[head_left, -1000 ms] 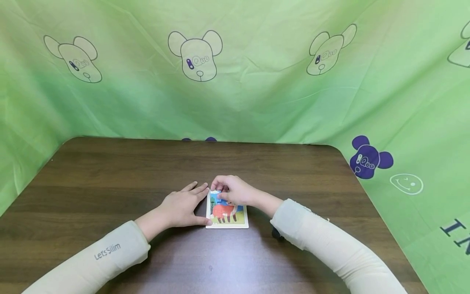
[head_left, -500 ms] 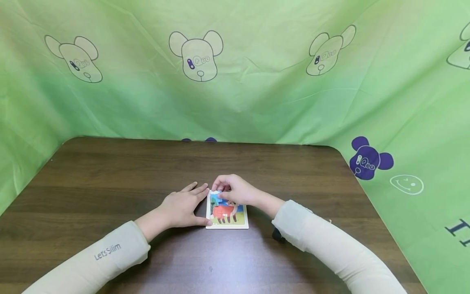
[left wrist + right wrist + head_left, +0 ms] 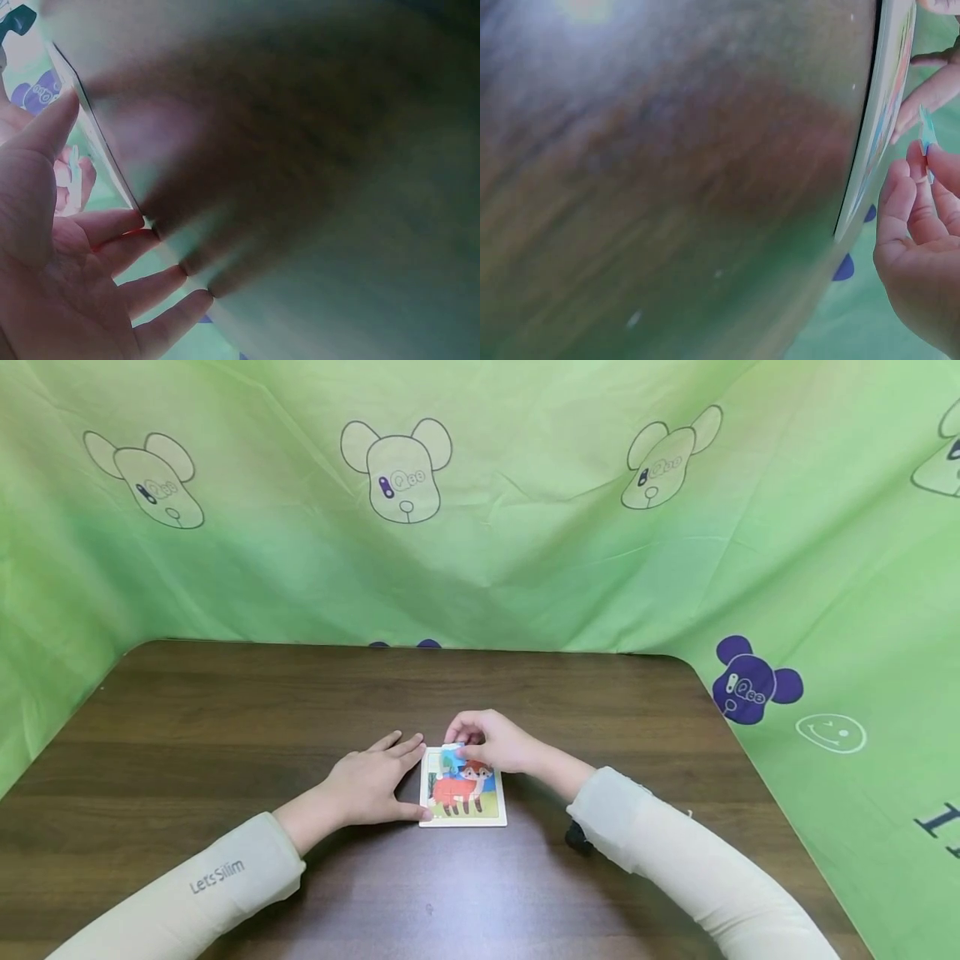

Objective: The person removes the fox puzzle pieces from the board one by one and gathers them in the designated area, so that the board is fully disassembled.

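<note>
A small fox jigsaw puzzle in a white-rimmed tray [image 3: 465, 822] lies on the table. My right hand [image 3: 501, 743] pinches a blue puzzle piece [image 3: 450, 760] between thumb and fingers over the tray's upper part. In the right wrist view, that thin piece [image 3: 927, 133] stands edge-on between the fingertips, raised off the tray. A pale bare spot shows at the tray's upper left corner. My left hand [image 3: 366, 787] lies spread at the tray's left side, thumb on its lower left corner. The left wrist view has its straight fingertips [image 3: 199, 296] on the table.
The brown wooden table [image 3: 300, 693] stretches around the tray on all sides. A green printed curtain [image 3: 510, 568] hangs along its back and right edges. Under the right sleeve cuff is a small black object [image 3: 577, 838].
My right hand has lifted the blue piece out of the tray's upper left corner and moved it slightly right, baring a pale spot there. The left hand stays in place.
</note>
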Demonstrator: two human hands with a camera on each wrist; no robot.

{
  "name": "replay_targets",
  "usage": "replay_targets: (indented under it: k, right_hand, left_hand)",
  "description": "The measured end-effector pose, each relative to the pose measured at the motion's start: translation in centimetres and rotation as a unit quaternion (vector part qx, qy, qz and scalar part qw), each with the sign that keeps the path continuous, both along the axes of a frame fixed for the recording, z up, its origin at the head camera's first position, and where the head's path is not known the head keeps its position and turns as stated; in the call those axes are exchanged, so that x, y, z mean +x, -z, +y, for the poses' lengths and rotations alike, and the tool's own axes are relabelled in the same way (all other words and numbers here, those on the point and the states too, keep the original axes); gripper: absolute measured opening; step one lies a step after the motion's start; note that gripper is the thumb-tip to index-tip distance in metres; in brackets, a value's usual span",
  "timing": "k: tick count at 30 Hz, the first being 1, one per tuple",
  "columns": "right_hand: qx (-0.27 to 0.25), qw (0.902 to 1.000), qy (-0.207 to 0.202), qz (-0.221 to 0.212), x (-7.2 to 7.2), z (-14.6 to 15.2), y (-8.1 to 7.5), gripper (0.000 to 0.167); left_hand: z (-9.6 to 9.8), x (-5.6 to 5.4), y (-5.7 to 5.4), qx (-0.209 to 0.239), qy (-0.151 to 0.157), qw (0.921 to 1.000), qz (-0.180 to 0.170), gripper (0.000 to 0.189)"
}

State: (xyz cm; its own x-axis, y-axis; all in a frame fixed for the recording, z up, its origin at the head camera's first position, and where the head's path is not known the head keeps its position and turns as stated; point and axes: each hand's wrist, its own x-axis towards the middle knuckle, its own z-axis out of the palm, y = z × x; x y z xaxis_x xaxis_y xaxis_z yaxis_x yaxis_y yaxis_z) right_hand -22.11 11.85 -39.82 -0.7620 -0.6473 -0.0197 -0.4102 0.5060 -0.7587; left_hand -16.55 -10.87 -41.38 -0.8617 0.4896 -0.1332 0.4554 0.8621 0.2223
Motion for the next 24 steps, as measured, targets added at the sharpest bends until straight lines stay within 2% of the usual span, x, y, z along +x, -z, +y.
replay_targets:
  k: [16, 24]
  right_hand:
    - [-0.008, 0.9998, 0.020, -0.007, -0.3, 3.0, -0.4, 0.010]
    - [-0.004, 0.9988, 0.040, -0.028, -0.2, 5.1, -0.9, 0.010]
  left_hand:
    - [0.0, 0.3, -0.6, 0.000, 0.001, 1.0000, -0.007, 0.098]
    - [0.2, 0.6, -1.3, 0.000, -0.001, 0.9998, -0.021, 0.097]
